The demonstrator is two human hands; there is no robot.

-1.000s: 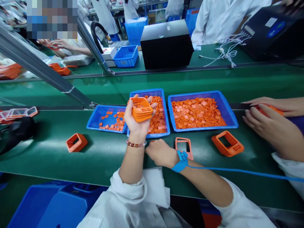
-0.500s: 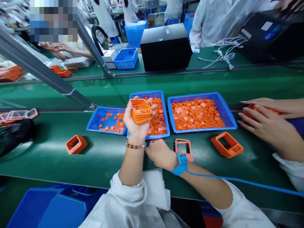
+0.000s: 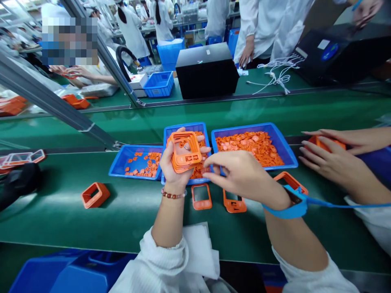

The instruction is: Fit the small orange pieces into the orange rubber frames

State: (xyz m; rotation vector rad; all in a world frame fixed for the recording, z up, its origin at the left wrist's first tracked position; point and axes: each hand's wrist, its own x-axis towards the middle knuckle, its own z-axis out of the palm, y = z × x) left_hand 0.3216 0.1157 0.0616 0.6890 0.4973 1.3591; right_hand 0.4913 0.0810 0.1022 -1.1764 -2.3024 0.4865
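My left hand (image 3: 175, 169) is closed around a stack of orange plastic frames (image 3: 187, 152), each with a square window and small slots, tilted face up. My right hand (image 3: 238, 173), wearing a blue wrist strap (image 3: 288, 207), hovers just right of the stack. Its fingers are bent and apart, with nothing visible between them. Below the hands, one loose orange frame (image 3: 202, 203) lies on the green table, and a second orange frame (image 3: 235, 206) lies to its right, partly under my right hand.
Small orange pieces fill the right blue bin (image 3: 290, 156) and the middle blue bin (image 3: 185, 127); fewer lie in the left blue bin (image 3: 117, 162). Orange frame stacks stand at left (image 3: 102, 196) and right (image 3: 301, 188). At far right, a co-worker's hands (image 3: 339, 162) hold orange parts.
My right hand has risen from the table and moved right, beside the stack. A loose frame now shows where it was. The stack in my left hand has tilted its face toward me.
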